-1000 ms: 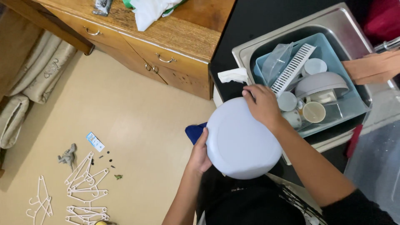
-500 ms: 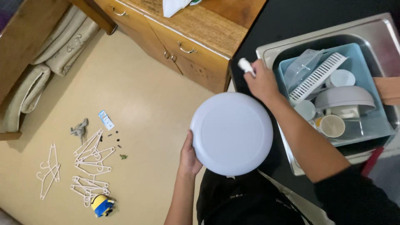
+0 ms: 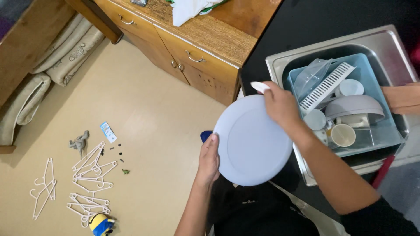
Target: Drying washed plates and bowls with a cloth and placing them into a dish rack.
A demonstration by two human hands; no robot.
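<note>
The left hand (image 3: 209,161) grips the rim of a pale grey-blue plate (image 3: 251,142) at its nine o'clock edge, fingers curled behind. The right hand (image 3: 282,106) rests on the plate's one o'clock edge, closed around a small white cloth (image 3: 260,86) (only its tip shows). At three o'clock from the plate, a light blue tub (image 3: 385,131) sits in a steel sink (image 3: 280,61), holding cups and a grey bowl (image 3: 354,107). Far off at nine o'clock, white hangers (image 3: 89,175) lie on the floor; a wooden cabinet (image 3: 197,57) stands at eleven o'clock.
</note>
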